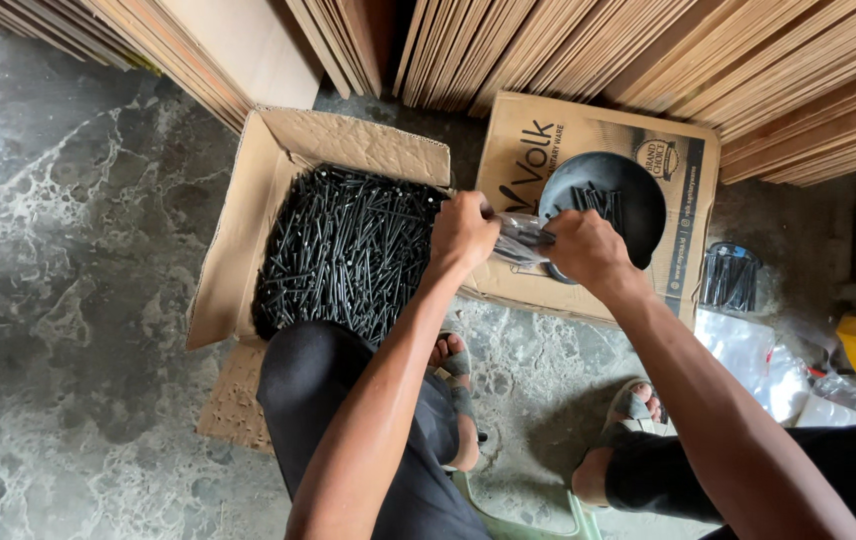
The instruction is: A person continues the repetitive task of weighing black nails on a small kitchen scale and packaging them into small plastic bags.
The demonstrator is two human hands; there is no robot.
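Clear plastic bag | pinched by both left hand, right hand | cardboard box: black screws | black bowl: few screws

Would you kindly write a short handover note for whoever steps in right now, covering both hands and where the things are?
Left hand and right hand: both shut on a small clear plastic bag, held between them over the cardboard.
Open cardboard box, full of black screws, sits to the left.
Black bowl with a few screws rests on a flattened carton.
One filled bag lies at right, beside empty bags.
Done: one bag filled. Left: most screws are loose in the box.
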